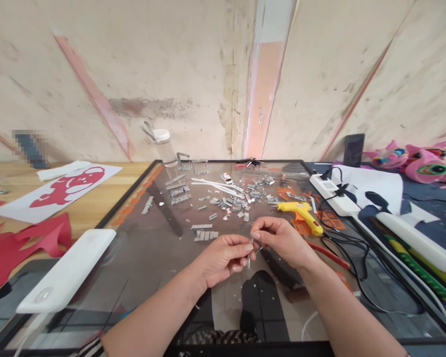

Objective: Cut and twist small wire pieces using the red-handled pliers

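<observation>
Left hand [226,259]: closed in a pinch, thumb against fingers, gripping thin wires [249,260].
Right hand [280,239]: thumb and forefinger pinched together at the upper end of the same wires, touching the left hand's fingertips.
Thin wires: held between the two hands, above the near part of the worktop [144,267], their lower ends pointing down; their exact number is too fine to tell.
Grey metal pieces [228,201]: scattered beyond the hands, some in a loose heap, others in short rows.
White strips [215,185]: lying beside the heap, toward the wall.
Yellow glue gun [301,213]: on its side just beyond the right hand.
Red handle [329,254]: near the right forearm, partly hidden by it.
Power strip [334,194]: right of the glue gun, with black plugs in it.
Bottle [166,150]: upright at the far left, white-lidded.
White device [69,270]: left of the left forearm.
</observation>
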Demonstrator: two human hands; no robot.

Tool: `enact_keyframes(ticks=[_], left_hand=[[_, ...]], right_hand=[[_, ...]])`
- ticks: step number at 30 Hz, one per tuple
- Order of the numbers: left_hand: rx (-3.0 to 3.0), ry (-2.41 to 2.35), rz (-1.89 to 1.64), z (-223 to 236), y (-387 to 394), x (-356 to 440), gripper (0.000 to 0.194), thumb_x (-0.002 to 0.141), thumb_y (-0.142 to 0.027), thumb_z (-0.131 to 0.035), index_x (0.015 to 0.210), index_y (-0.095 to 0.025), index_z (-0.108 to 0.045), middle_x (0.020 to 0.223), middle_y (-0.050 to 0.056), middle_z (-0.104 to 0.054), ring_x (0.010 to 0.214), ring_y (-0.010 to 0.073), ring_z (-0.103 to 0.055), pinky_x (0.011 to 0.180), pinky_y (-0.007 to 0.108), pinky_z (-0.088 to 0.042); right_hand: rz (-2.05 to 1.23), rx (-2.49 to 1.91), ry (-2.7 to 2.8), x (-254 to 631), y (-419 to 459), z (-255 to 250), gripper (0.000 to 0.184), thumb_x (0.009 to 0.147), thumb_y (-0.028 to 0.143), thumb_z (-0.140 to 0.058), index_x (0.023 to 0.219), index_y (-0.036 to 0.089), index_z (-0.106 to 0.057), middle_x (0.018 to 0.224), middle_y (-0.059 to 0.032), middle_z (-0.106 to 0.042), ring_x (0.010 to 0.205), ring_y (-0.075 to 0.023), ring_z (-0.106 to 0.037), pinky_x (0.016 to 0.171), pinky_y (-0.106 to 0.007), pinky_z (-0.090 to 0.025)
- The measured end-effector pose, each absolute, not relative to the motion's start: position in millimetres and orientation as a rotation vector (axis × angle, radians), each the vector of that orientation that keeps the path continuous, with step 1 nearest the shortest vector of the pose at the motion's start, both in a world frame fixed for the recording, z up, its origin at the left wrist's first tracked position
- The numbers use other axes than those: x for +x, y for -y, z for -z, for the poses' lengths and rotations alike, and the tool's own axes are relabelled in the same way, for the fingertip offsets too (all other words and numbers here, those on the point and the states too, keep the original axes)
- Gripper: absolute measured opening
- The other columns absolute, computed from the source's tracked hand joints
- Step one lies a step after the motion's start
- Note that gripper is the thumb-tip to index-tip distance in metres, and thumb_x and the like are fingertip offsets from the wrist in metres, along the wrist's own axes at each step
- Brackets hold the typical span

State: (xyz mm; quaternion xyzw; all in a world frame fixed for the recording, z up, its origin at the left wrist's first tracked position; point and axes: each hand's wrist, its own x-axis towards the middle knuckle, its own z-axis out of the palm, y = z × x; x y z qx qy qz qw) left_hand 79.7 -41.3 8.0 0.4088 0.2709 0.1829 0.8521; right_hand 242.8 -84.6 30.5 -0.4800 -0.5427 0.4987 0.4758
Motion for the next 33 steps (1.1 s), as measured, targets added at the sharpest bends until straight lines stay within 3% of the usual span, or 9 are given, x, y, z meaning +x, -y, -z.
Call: enact_keyframes(ticks=[10,18,25,33], left_hand=[[1.041,-0.678,-0.545,-10.8,42.7,80.6,0.022,0.064,-0.031,-0.07,0.072,-0.012,-0.063,0.059,0.001,-0.059,0.045,0.0042,-0.043,0.04,0.017,-0.028],[1.209,-0.726,-0.582,-11.8,44.4,81.8,0.025,0.066,-0.036,-0.067,0.069,-0.012,-0.061,0.058,0.0,-0.057,0.043,0.0047,-0.042,0.04,0.018,-0.032],[1.262,-0.693,-0.556,-11.2,46.4,80.8,0.026,0.069,-0.036,-0.064,0.081,-0.013,-0.062,0.06,-0.001,-0.056,0.044,0.0044,-0.041,0.04,0.017,-0.029],[1.54,-0.69,-0.566,-10.4,48.2,78.3,0.023,0.077,-0.033,-0.053,0.082,-0.014,-0.066,0.059,0.0,-0.055,0.047,0.0062,-0.043,0.045,0.018,-0.034]], right_hand=[[-1.199,-1.287,1.257,242.4,81.8,-26.4,0.028,0.075,0.042,-0.06,0.071,0.015,-0.06,0.061,0.0007,-0.058,0.049,-0.007,-0.041,0.048,-0.021,-0.034],[-1.044,-1.318,1.398,238.8,83.1,-28.6,0.021,0.076,0.036,-0.058,0.066,0.017,-0.058,0.056,0.0034,-0.053,0.051,-0.0089,-0.043,0.049,-0.022,-0.033],[-0.896,-1.328,1.44,237.3,84.4,-31.2,0.016,0.078,0.031,-0.055,0.067,0.018,-0.056,0.059,0.0022,-0.056,0.057,-0.0115,-0.05,0.055,-0.023,-0.038],[-0.988,-1.298,1.451,235.5,85.8,-32.2,0.019,0.079,0.032,-0.054,0.066,0.018,-0.053,0.059,0.0022,-0.054,0.058,-0.0119,-0.05,0.058,-0.024,-0.04]])
